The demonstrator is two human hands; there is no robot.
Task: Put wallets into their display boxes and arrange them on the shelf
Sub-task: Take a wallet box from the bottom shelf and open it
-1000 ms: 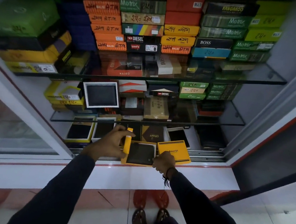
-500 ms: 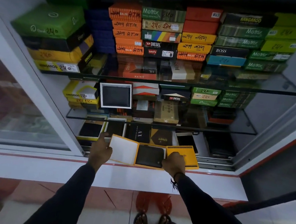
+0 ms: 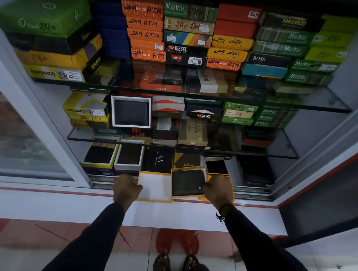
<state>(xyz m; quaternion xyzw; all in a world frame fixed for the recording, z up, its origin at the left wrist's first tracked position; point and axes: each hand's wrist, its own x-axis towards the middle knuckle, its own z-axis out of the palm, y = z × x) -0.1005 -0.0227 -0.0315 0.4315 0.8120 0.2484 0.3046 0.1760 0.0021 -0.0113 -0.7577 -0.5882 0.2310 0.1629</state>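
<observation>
A yellow display box lies open at the front of the bottom shelf. Its lid [image 3: 155,186] is flipped flat to the left with the white inside up. My left hand [image 3: 126,187] grips the lid's left edge. The box tray [image 3: 187,183] holds a dark wallet [image 3: 187,181] and is tilted up. My right hand [image 3: 218,189] holds the tray's right edge, fingers touching the wallet's corner. Under this hand lies another yellow box [image 3: 229,179].
Open boxes with dark wallets [image 3: 100,154] [image 3: 129,155] stand behind on the bottom shelf, beside a black AX box [image 3: 160,159] and a phone [image 3: 216,164]. Two glass shelves [image 3: 285,155] above carry stacked coloured boxes. A sliding glass door [image 3: 16,132] stands at the left.
The lid went from standing upright to lying flat open on the left. My left hand slid down to its left edge. The tray with the wallet now tilts up under my right hand.
</observation>
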